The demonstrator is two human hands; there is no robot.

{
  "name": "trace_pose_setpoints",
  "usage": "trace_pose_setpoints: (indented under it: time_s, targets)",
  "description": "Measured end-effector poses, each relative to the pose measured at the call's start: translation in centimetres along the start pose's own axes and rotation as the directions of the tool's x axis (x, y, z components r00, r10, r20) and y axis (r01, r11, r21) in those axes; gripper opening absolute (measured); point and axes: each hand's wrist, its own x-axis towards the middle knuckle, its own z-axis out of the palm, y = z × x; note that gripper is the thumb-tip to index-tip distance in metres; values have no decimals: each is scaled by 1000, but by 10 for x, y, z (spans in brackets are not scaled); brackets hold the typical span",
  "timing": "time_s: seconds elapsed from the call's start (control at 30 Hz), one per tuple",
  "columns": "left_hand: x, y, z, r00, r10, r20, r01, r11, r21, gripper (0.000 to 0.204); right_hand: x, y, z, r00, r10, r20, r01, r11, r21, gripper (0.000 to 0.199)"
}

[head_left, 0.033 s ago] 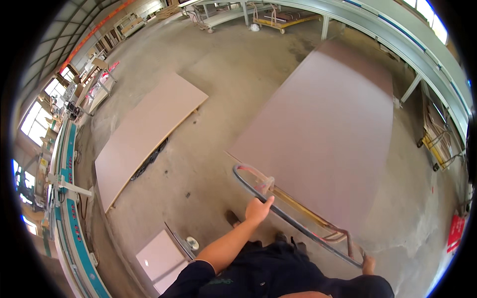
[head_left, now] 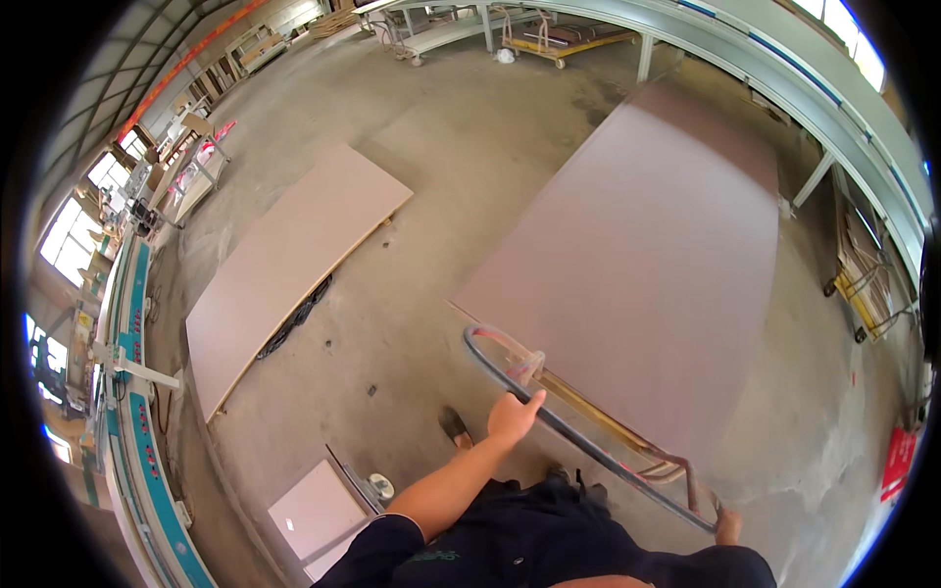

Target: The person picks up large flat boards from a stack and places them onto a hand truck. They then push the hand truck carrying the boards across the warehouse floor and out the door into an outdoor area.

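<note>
Left hand (head_left: 513, 419) and right hand (head_left: 727, 525) curl round the near bent bar (head_left: 588, 444), well apart, likely to keep it steady.

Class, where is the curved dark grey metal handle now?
In the head view, the curved dark grey metal handle is low, right of centre, gripped by the left hand and right hand, near the larger flat mauve board.

**Left Foot Out Ahead**

Near the left end of the curved handle (head_left: 588, 446), on the person's side of it, the left shoe (head_left: 453, 425) has moved slightly forward and outward. More of its dark upper shows than a moment ago, and the bare ankle (head_left: 464, 443) behind it is plainer.
</note>
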Motion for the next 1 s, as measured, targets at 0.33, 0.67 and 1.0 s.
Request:
trace_pose_setpoints:
  time_s: [0.33,0.67,1.0]
  targets:
    - [232,2,-179,990,-36,137,102,851,-515,54,-48,-337,64,467,882,62,-280,81,957,56]
    - [418,85,-240,907,-97,-409,-153,830,-537,36,7,-591,84,326,871,367,242,-452,859,28]
    - [527,144,-288,914,-20,-406,-207,836,-509,22,66,-700,81,249,886,392,280,-453,846,25]
